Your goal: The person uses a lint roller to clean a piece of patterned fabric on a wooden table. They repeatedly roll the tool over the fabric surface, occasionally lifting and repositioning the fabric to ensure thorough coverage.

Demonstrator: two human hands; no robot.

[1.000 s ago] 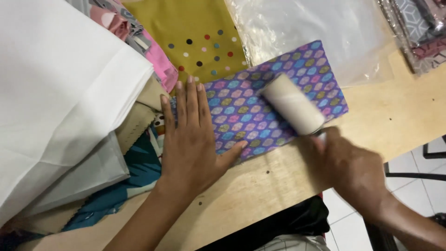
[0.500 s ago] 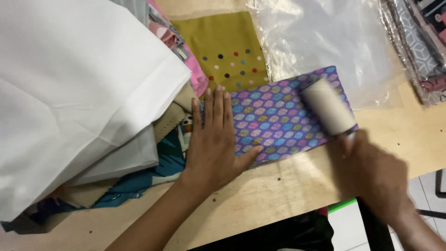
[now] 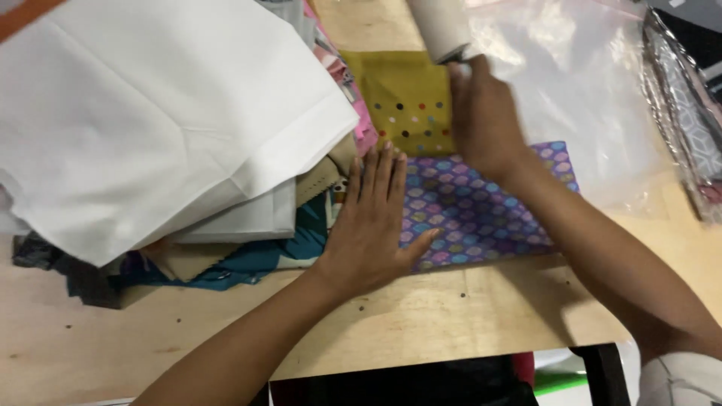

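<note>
Head view: left hand (image 3: 374, 225) lies flat, fingers spread, on the purple patterned cloth (image 3: 481, 214), while right hand (image 3: 481, 120) grips a lint roller (image 3: 444, 26) beyond it.

Bare wooden table (image 3: 466, 316) lies open along the near edge; a tall fabric pile (image 3: 150, 128) blocks the left, plastic bags (image 3: 587, 83) crowd far right.

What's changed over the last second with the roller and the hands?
The right hand has carried the lint roller off the purple patterned fabric and away across the mustard dotted fabric, toward the far end of the table; its grip on the handle is unchanged. The left hand stays flat on the purple fabric's near edge. The white cloth pile is as before.
</note>
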